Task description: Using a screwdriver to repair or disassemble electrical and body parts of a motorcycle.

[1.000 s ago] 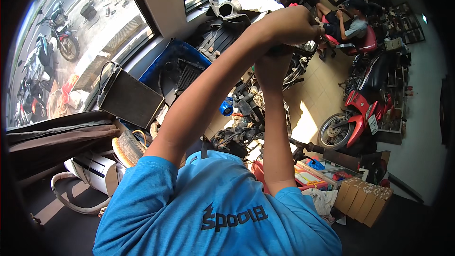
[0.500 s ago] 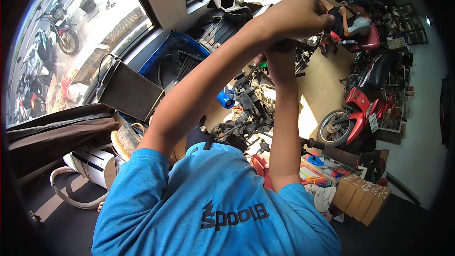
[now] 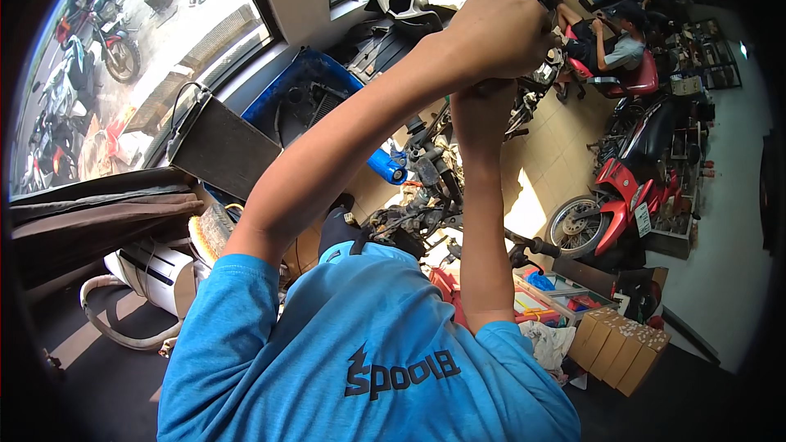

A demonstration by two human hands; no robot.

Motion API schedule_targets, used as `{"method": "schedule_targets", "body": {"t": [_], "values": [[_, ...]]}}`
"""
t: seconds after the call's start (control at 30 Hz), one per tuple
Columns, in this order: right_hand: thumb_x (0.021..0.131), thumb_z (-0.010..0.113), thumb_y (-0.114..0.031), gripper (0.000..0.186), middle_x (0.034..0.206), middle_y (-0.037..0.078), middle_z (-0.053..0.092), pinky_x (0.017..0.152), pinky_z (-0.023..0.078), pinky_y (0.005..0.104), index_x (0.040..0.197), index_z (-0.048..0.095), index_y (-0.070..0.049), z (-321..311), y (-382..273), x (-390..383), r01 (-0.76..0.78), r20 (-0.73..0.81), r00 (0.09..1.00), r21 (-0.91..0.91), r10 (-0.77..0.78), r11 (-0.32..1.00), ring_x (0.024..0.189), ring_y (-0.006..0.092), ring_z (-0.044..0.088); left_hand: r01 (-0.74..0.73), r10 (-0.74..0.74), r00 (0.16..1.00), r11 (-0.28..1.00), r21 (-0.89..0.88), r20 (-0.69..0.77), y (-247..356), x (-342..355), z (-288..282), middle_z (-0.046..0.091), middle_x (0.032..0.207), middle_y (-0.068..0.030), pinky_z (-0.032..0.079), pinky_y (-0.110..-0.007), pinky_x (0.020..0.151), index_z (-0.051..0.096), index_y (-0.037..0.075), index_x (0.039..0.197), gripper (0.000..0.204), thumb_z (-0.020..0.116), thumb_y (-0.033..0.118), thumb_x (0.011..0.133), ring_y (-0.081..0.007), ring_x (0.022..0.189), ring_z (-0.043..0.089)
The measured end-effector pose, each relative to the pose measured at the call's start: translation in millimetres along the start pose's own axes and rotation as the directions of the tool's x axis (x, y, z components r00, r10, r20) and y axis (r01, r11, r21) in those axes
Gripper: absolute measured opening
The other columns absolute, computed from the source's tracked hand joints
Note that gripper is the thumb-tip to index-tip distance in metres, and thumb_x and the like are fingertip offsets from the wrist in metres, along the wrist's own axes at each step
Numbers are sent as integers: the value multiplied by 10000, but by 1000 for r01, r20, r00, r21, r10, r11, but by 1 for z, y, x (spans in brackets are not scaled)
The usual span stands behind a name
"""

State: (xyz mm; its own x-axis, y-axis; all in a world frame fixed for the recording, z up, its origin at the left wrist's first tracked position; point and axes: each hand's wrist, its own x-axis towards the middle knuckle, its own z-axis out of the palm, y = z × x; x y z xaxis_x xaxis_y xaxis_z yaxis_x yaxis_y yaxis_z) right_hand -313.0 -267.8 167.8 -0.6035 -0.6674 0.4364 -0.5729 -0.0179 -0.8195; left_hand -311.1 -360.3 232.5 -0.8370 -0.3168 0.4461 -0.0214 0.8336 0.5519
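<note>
My left hand (image 3: 509, 37) is raised in front of me, its fingers curled into a fist with the back of the hand upward. Just below and partly behind it is my right hand (image 3: 483, 105), which also looks closed. The two hands touch or nearly touch. A small dark patch shows between them, but I cannot make out what they grip. Beneath my arms stands a stripped motorcycle (image 3: 438, 168) with bare frame, cables and dark parts. Its black handlebar grip (image 3: 542, 245) sticks out to the right of my right forearm.
A blue tub (image 3: 266, 102) with parts and a dark flat panel (image 3: 225, 147) stand at left, near a blue cylinder (image 3: 386, 167). Right are a red motorcycle (image 3: 626, 205), cardboard boxes (image 3: 618, 349) and a parts tray (image 3: 536, 303). A person (image 3: 626, 49) sits on a red chair farther back.
Both hands have shifted slightly left and stay together, the left one over the right. My view has tilted a little, so the room sits slightly lower in its upper part.
</note>
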Motion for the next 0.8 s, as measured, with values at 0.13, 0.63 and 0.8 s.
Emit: {"method": "schedule_targets", "body": {"t": [0.13,0.63,0.8], "values": [[785,648,39,409,1050,78,604,856,478,271,1168,504,21,14,21,-8,-76,-185,968,436,172,897,966,139,615,0,21,974,996,-91,225,16,7,-8,645,711,-176,497,-443,683,688,25,793,430,580,435,864,-366,693,629],[778,752,-148,682,1305,141,464,1016,357,350,1309,351,4,17,37,-11,42,-314,936,554,162,832,1210,194,468,116,-131,947,991,67,294,20,6,5,663,735,-169,511,-448,699,702,56,821,451,546,476,876,-364,731,655],[790,744,-175,685,1307,141,459,1019,354,355,1318,345,0,6,23,-10,-8,-207,973,403,100,915,1206,205,464,206,-234,935,970,129,268,21,5,7,678,764,-151,519,-440,712,713,78,850,414,537,451,886,-350,745,665]]}}
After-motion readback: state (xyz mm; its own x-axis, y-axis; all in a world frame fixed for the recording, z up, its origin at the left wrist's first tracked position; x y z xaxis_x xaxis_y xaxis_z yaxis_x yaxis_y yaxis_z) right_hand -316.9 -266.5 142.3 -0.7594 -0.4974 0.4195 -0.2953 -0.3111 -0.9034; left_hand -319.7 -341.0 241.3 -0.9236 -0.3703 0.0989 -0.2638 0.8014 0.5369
